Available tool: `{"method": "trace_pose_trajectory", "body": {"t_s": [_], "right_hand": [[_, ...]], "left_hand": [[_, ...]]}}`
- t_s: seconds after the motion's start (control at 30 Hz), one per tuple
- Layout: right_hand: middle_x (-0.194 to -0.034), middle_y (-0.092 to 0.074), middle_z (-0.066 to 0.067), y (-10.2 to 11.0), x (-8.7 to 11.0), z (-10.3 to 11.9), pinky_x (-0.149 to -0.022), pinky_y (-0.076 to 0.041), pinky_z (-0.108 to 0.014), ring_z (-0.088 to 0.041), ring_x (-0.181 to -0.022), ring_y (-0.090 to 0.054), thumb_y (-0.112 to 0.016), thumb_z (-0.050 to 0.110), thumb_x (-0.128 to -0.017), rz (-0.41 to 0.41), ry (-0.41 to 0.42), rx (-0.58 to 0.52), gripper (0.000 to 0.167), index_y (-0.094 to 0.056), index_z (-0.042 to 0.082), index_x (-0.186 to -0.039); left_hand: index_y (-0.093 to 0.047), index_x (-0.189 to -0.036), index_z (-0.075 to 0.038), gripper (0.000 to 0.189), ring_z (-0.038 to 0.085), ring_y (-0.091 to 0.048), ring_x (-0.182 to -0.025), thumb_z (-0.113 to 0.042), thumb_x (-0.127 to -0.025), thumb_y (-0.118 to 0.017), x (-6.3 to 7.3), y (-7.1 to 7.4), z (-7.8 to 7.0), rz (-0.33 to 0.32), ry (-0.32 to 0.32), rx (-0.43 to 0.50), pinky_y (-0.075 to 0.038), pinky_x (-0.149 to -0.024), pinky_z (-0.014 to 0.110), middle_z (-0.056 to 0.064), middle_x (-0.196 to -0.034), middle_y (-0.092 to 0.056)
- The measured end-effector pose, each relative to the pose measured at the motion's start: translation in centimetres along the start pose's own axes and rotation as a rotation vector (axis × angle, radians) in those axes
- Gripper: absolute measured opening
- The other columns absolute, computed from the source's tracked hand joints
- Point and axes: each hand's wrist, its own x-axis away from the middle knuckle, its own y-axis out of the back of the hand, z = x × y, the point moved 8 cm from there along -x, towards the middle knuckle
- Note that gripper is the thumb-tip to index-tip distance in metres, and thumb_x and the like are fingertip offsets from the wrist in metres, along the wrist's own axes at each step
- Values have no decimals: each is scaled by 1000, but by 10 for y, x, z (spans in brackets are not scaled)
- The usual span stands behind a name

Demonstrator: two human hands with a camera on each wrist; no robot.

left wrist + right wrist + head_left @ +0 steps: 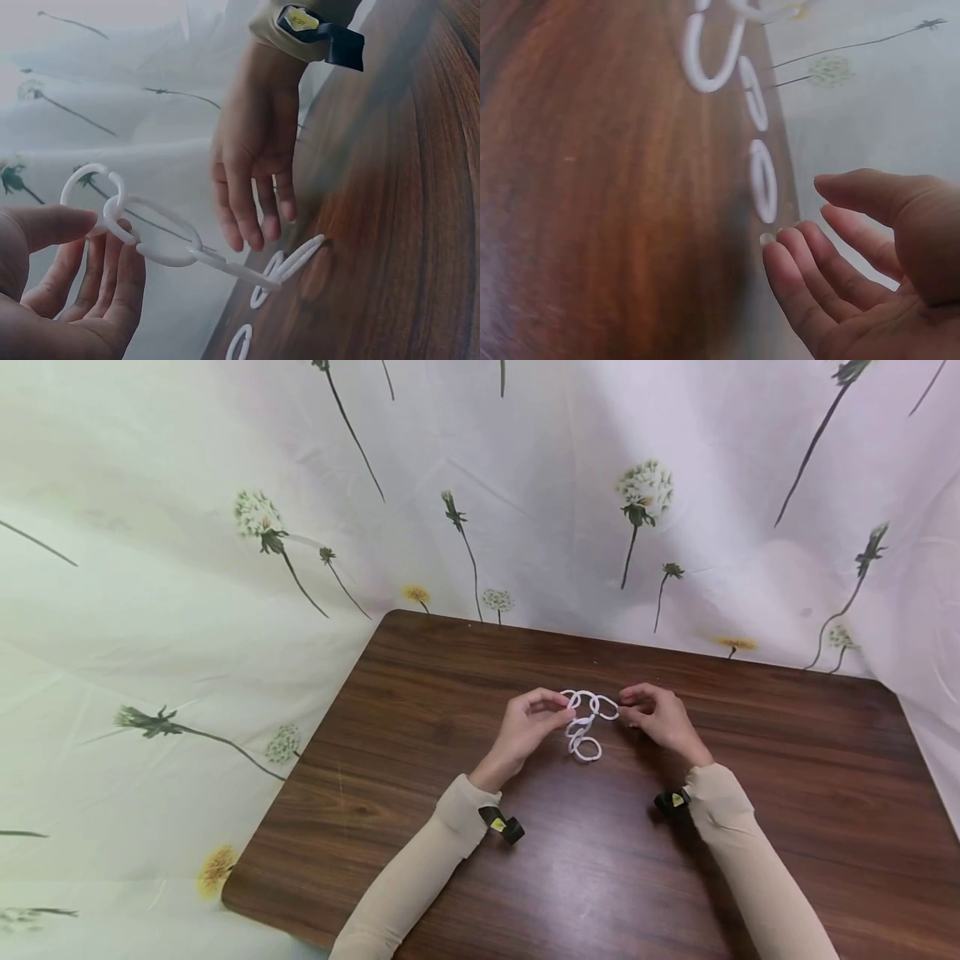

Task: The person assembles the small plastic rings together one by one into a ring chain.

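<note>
A dark wood-grain table (375,760) fills the lower middle and right of the head view, glossy near the bottom edge; beyond it, a pale cloth printed with dandelions (540,485) spans the top and left. Right of centre, the left hand (528,722) pinches a ring between thumb and fingers. The right hand (662,720), farther right, has its fingers loosely extended, thumb apart, gripping nothing. The white ring chain (166,261) trails from the left fingertips, one link just beside the right fingertips; whether they touch is unclear.
</note>
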Motion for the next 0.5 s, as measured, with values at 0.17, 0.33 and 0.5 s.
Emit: {"method": "trace_pose_trajectory", "body": {"t_s": [0.17,0.33,0.5], "right_hand": [[-120,-72,-28,-6,0,-8,-65,-58,-16,-31,-97,-77,-75,6,-94,-3,-5,20,34,-67,-5,-125],[-119,-72,-28,-10,-2,-12,-64,-56,-15,-29,-95,-77,-79,9,-92,-34,-10,32,37,-67,-5,-125],[-119,-75,-23,-14,-5,-13,-73,-51,-10,-34,-98,-75,-83,18,-90,-55,-29,80,42,-69,-2,-124]], "left_hand": [[-65,-115,16,31,2,-71,-83,2,-90,-77,0,4,3,-3,5,-17,-58,-80,18,8,-101,-75],[-68,-113,12,27,3,-70,-84,1,-90,-77,1,7,6,-18,12,-21,-58,-79,17,2,-97,-75],[-68,-110,11,24,3,-70,-84,4,-89,-77,2,10,11,-35,22,-7,-58,-80,17,3,-98,-75]]}}
